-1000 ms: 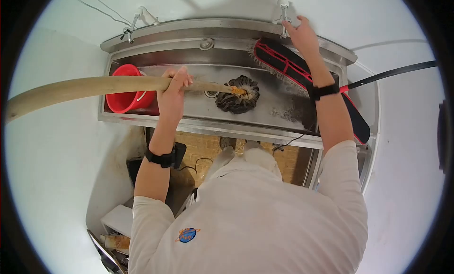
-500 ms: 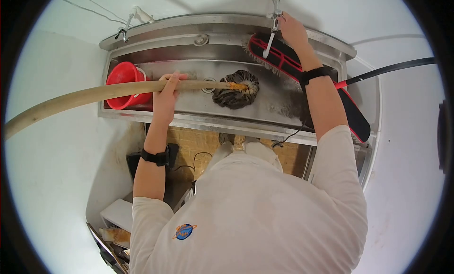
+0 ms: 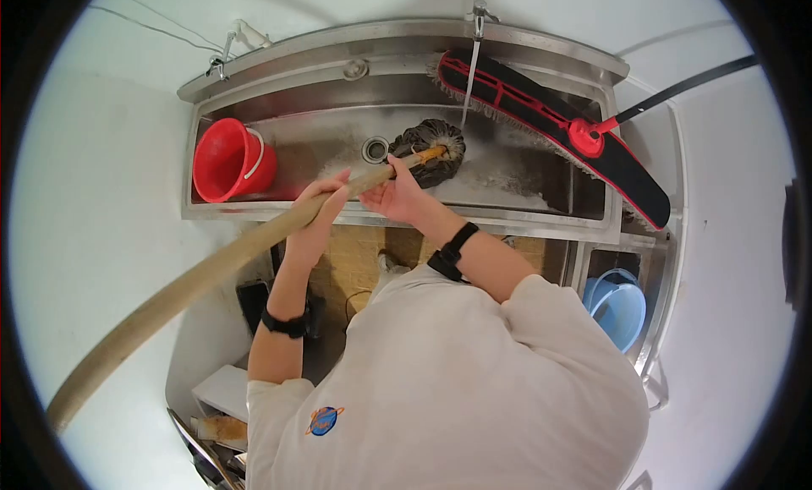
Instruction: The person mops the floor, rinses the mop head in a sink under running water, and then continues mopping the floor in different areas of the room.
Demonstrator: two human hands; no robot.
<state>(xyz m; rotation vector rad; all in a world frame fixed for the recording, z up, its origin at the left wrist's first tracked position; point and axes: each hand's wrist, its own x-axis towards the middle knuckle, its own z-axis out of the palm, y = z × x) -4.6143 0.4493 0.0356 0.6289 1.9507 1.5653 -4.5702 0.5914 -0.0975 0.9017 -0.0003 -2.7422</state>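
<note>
A mop with a long pale wooden handle [image 3: 194, 274] slants from the lower left into the metal sink [image 3: 313, 122]. Its dark grey, wet-looking mop head [image 3: 427, 147] rests on the sink floor, right of the drain [image 3: 375, 149]. My left hand [image 3: 317, 211] is closed round the handle near the sink's front edge. Closer to the mop head, my right hand [image 3: 402, 194] curls loosely about the same handle, thumb on top and fingers beneath. Water streams from the tap [image 3: 479, 21] just beside the mop head.
At the sink's left end stands a red bucket [image 3: 224, 160]. A wide black-and-red dust mop [image 3: 541, 118] lies across the right side, its black pole reaching up right. A blue bucket [image 3: 622, 308] sits in a lower basin at right. Another tap [image 3: 222, 63] is at the back left.
My right hand has left the tap and come down onto the mop handle. Water now runs from that tap. The handle's near end has swung lower, and my left hand has moved nearer me.
</note>
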